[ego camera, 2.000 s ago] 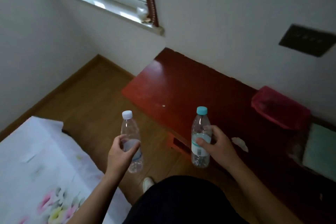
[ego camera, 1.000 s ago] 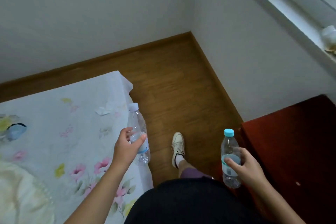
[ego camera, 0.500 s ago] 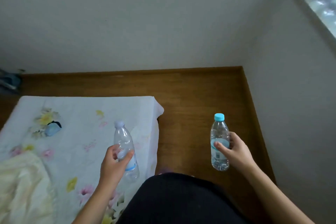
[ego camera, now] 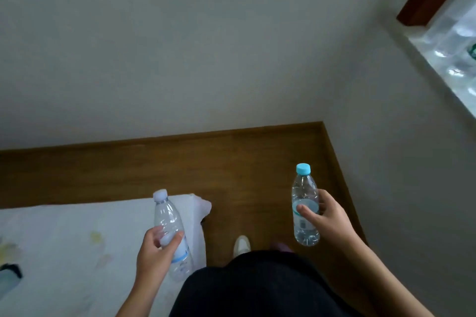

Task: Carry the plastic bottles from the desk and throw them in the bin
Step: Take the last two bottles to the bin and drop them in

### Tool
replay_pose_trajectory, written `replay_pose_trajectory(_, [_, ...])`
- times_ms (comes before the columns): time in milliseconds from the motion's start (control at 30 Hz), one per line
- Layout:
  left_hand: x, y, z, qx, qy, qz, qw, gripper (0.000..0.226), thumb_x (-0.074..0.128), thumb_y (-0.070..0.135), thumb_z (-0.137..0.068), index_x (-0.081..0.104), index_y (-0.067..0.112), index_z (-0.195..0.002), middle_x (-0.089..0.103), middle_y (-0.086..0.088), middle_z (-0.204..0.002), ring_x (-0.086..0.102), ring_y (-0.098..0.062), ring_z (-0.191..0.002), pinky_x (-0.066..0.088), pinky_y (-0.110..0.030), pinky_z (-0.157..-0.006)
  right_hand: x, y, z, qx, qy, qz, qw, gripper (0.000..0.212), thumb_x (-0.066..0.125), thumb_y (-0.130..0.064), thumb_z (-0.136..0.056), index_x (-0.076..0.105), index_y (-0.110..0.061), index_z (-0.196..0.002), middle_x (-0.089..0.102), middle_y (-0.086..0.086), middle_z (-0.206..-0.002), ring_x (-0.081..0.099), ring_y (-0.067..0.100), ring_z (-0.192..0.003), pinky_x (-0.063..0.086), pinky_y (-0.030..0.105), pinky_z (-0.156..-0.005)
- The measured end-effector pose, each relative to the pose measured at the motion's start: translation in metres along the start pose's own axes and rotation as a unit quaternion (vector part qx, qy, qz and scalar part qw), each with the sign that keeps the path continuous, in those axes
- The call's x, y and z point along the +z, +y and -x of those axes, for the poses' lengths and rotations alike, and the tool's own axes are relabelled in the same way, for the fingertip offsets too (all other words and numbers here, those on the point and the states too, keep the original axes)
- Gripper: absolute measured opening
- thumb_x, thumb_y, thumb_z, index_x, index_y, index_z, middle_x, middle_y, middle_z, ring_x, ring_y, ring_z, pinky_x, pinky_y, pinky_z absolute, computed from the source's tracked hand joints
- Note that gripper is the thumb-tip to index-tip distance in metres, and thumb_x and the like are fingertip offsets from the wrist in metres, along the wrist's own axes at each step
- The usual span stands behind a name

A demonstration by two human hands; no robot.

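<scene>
A pale matt wall (ego camera: pixel 180 46) and a wood-plank floor (ego camera: pixel 244 162) fill the view, with no bin in sight. A bed (ego camera: pixel 64 239) in soft floral sheeting lies at 8 o'clock. The left grip (ego camera: pixel 154 252) curls round a clear, ribbed white-capped bottle (ego camera: pixel 167 216), its long axis leaning toward 11 o'clock over the bed's corner. The right grip (ego camera: pixel 329 224) wraps the blue-capped bottle (ego camera: pixel 304 188), upright, cap at 12 o'clock. Both look like thin, crushable plastic. Neither can yet be judged nearer the bin.

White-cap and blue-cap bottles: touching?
Apart. Head view: white-cap bottle in the left hand and blue-cap bottle in the right hand, with open floor and a shoe between them.
</scene>
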State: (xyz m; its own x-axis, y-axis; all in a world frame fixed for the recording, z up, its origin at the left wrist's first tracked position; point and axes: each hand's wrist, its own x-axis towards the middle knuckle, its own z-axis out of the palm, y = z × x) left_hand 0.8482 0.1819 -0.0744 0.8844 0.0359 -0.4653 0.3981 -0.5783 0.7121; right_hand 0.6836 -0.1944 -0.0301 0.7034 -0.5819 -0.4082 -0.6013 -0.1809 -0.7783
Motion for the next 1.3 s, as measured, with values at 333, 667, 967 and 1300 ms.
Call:
replay_pose_trajectory(333, [0.081,0.194,-0.145,0.085,-0.089,0.013,0.992,0.054,0.083,0.047,-0.076,0.051,0.039,-0.12,0.062,0.017,-0.106,0.062,-0.003,-0.091,0.051,-0.022,-0.061,-0.063,-0.018,-0.135,0.054,0.03,0.034,0.997,0.055,0.078,-0.046,-0.08,0.057,-0.02,-0.124,0.07,-0.005,-0.109,0.069,0.009,-0.093,0.06,0.03,-0.071])
replay_pose_trajectory(667, [0.084,0.242,-0.216,-0.027,0.097,0.073,0.992,0.055,0.086,0.05,-0.072,0.058,0.034,-0.116,0.064,0.017,-0.102,0.064,-0.005,-0.09,0.05,-0.025,-0.062,-0.038,-0.166,-0.362,-0.046,-0.14,0.086,0.985,0.059,0.076,-0.042,-0.082,0.055,-0.014,-0.13,0.069,0.0,-0.113,0.07,0.012,-0.093,0.062,0.033,-0.075])
replay_pose_trajectory(967, [0.027,0.179,-0.187,-0.174,0.292,0.108,0.934,0.057,0.084,0.045,-0.078,0.059,0.02,-0.124,0.069,-0.004,-0.115,0.066,-0.026,-0.105,0.056,-0.048,-0.09,0.118,-0.319,-0.458,-0.161,-0.35,0.161,0.909,0.059,0.078,-0.043,-0.082,0.054,-0.019,-0.13,0.069,-0.005,-0.114,0.068,0.011,-0.098,0.061,0.034,-0.081])
replay_pose_trajectory(1300, [-0.045,0.14,-0.25,-0.261,0.342,0.186,0.883,0.062,0.085,0.039,-0.078,0.058,0.013,-0.128,0.068,-0.011,-0.117,0.065,-0.029,-0.104,0.056,-0.046,-0.089,0.294,-0.423,-0.479,-0.214,-0.392,0.215,0.869,0.06,0.076,-0.045,-0.082,0.05,-0.024,-0.132,0.061,-0.007,-0.119,0.064,0.015,-0.105,0.058,0.034,-0.089])
